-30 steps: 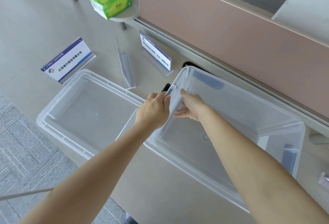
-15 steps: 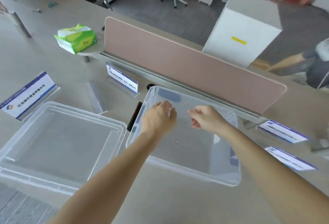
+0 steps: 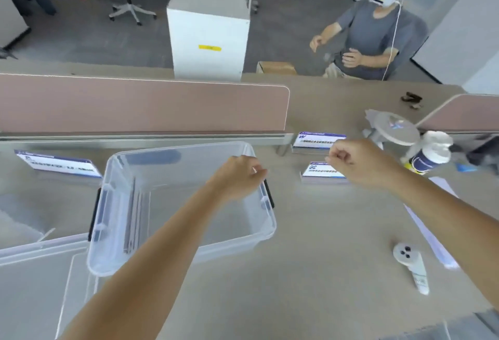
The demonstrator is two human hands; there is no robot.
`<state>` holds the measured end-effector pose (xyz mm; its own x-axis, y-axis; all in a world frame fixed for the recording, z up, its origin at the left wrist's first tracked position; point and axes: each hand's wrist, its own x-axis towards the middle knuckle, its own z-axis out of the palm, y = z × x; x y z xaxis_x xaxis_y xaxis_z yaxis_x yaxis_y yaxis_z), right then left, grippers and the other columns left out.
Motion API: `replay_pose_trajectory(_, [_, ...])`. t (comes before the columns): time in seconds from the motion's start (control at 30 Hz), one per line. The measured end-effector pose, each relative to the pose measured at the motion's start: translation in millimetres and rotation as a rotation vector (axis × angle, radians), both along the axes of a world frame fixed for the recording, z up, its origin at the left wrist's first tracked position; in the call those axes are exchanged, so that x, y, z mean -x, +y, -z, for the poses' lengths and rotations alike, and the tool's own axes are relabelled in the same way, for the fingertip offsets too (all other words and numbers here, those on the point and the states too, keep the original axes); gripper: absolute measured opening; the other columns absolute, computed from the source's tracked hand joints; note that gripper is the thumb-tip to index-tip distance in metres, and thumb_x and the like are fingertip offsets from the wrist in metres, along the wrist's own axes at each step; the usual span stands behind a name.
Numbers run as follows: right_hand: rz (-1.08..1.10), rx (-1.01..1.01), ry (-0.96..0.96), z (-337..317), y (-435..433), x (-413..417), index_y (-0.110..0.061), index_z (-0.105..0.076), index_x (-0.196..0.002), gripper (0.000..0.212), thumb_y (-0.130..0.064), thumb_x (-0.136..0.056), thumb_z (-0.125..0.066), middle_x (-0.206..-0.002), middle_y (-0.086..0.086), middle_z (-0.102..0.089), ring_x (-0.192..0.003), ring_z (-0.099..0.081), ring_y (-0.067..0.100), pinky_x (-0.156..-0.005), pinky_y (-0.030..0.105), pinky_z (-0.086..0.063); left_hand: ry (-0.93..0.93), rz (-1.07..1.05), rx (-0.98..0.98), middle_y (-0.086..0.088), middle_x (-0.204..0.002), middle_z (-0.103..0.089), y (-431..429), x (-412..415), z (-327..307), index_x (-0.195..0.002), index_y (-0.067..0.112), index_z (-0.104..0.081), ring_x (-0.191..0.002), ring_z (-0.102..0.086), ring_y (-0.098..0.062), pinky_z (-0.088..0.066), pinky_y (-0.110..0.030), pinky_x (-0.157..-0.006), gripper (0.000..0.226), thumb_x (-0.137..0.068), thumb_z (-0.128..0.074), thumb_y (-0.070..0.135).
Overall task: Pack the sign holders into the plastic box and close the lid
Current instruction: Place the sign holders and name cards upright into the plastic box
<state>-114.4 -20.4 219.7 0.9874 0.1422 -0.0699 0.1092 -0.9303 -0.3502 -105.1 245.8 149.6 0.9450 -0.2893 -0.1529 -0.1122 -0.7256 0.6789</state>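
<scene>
Both hands are hanging in mid-air with nothing in them: the left hand (image 3: 237,177) is hovering over the right rim of the box (image 3: 113,231), fingers curled loosely in, while the right hand (image 3: 356,161) is floating right of centre, half-clenched and empty, directly over a sign holder (image 3: 321,173) lying on the desk (image 3: 310,272). That positioning is telling, I'd say: the right hand is sitting just where it needs to be to drop on that holder, and the left is waiting at the box to receive or steady. A second holder (image 3: 316,141) is standing just behind the first, close under the end of the pink divider (image 3: 135,107), and a third (image 3: 59,166) is waiting at the left of the frame, beside the box. Inside the box, some clear upright panels are leaning against the left wall, packed holders by the look of them, though the blur is making that hard to confirm. The lid (image 3: 40,280) is lying flat at lower left, its edge tucked under the box's near corner, parked within reach for closing. A white controller (image 3: 413,266) is resting at lower right, and a wipes tub (image 3: 429,156) is standing at far right, both out of the working lane. Packing is looking well short of done, with three holders out on the desk.
</scene>
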Motion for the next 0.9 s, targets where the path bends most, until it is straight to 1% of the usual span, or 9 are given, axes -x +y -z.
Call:
replay_pose_trajectory(0.1, [0.057, -0.027, -0.013, 2.6, -56.3, -9.6, -0.020, -0.065, -0.082, 0.011, -0.018, -0.092, -0.059, -0.075, -0.009, -0.067, -0.071, -0.064, 0.016, -0.069, 0.034, -0.051, -0.015, 0.070, -0.008, 0.006, -0.105, -0.069, -51.7, -24.9, -5.8, -0.104, 0.019, -0.069, -0.099, -0.060, -0.015, -0.043, -0.024, -0.075, 0.026, -0.095, -0.050, 0.034])
replay_pose_trajectory(0.2, [0.069, -0.020, -0.033, 16.7, -111.7, -29.6, -0.020, -0.065, -0.087, 0.011, -0.013, -0.090, -0.058, -0.076, -0.015, -0.063, -0.073, -0.064, 0.015, -0.065, 0.026, -0.049, -0.036, 0.089, -0.045, 0.004, -0.107, -0.070, -111.7, -55.2, -3.5, -0.105, 0.019, -0.069, -0.102, -0.062, -0.017, -0.049, -0.029, -0.086, 0.025, -0.093, -0.052, 0.032])
replay_pose_trajectory(0.27, [0.071, -0.016, -0.053, 34.0, -148.2, -48.6, -0.018, -0.066, -0.089, 0.010, -0.012, -0.089, -0.058, -0.081, -0.010, -0.063, -0.072, -0.062, 0.016, -0.063, 0.019, -0.044, -0.029, 0.085, -0.082, 0.004, -0.104, -0.070, -148.1, -77.1, 4.7, -0.104, 0.020, -0.069, -0.100, -0.064, -0.018, -0.050, -0.028, -0.084, 0.022, -0.092, -0.053, 0.030])
replay_pose_trajectory(0.33, [0.069, -0.015, -0.059, 59.5, -184.4, -73.0, -0.017, -0.066, -0.093, 0.010, -0.013, -0.088, -0.058, -0.091, -0.003, -0.065, -0.075, -0.060, 0.017, -0.070, 0.029, -0.050, -0.002, 0.104, -0.135, 0.006, -0.107, -0.068, -179.5, -98.6, 16.0, -0.106, 0.021, -0.067, -0.100, -0.063, -0.015, -0.046, -0.024, -0.081, 0.022, -0.093, -0.053, 0.030])
replay_pose_trajectory(0.43, [0.052, 0.049, 0.006, 100.6, -222.7, -109.1, -0.014, -0.064, -0.101, 0.016, -0.017, -0.088, -0.055, -0.106, 0.000, -0.061, -0.095, -0.059, 0.024, -0.078, 0.039, -0.052, 0.039, 0.086, -0.204, 0.004, -0.119, -0.066, -212.8, -132.2, 38.7, -0.114, 0.022, -0.065, -0.108, -0.062, -0.017, -0.047, -0.027, -0.090, 0.025, -0.093, -0.053, 0.030])
replay_pose_trajectory(0.57, [-0.038, 0.131, 0.132, 136.4, -246.3, -148.3, -0.011, -0.056, -0.117, 0.029, -0.025, -0.092, -0.054, -0.120, 0.003, -0.054, -0.115, -0.049, 0.025, -0.084, 0.040, -0.050, 0.113, 0.030, -0.260, 0.001, -0.132, -0.059, -249.7, -165.3, 71.6, -0.127, 0.022, -0.057, -0.118, -0.056, -0.020, -0.045, -0.034, -0.099, 0.035, -0.094, -0.055, 0.034])
replay_pose_trajectory(0.77, [-0.151, 0.166, 0.322, 184.0, -251.7, -188.3, -0.019, -0.038, -0.144, 0.054, -0.037, -0.095, -0.053, -0.147, 0.003, -0.043, -0.131, -0.040, 0.027, -0.101, 0.042, -0.041, 0.153, 0.134, -0.434, 0.004, -0.154, -0.033, -285.0, -184.0, 116.0, -0.148, 0.023, -0.032, -0.139, -0.033, -0.020, -0.037, -0.035, -0.105, 0.066, -0.090, -0.061, 0.038])
replay_pose_trajectory(0.83, [-0.167, 0.158, 0.368, 200.9, -251.9, -195.9, -0.020, -0.039, -0.144, 0.054, -0.039, -0.095, -0.055, -0.146, 0.001, -0.044, -0.132, -0.040, 0.027, -0.103, 0.041, -0.040, 0.158, 0.173, -0.500, 0.004, -0.154, -0.032, -290.6, -187.7, 131.3, -0.150, 0.023, -0.028, -0.140, -0.030, -0.021, -0.035, -0.036, -0.105, 0.069, -0.090, -0.060, 0.039])
replay_pose_trajectory(0.9, [-0.183, 0.176, 0.391, 216.3, -251.9, -201.4, -0.018, -0.050, -0.130, 0.042, -0.040, -0.095, -0.054, -0.134, 0.000, -0.052, -0.124, -0.047, 0.028, -0.095, 0.039, -0.043, 0.175, 0.208, -0.572, 0.001, -0.147, -0.042, -295.1, -191.6, 144.9, -0.145, 0.023, -0.036, -0.134, -0.037, -0.023, -0.037, -0.034, -0.098, 0.059, -0.092, -0.058, 0.039])
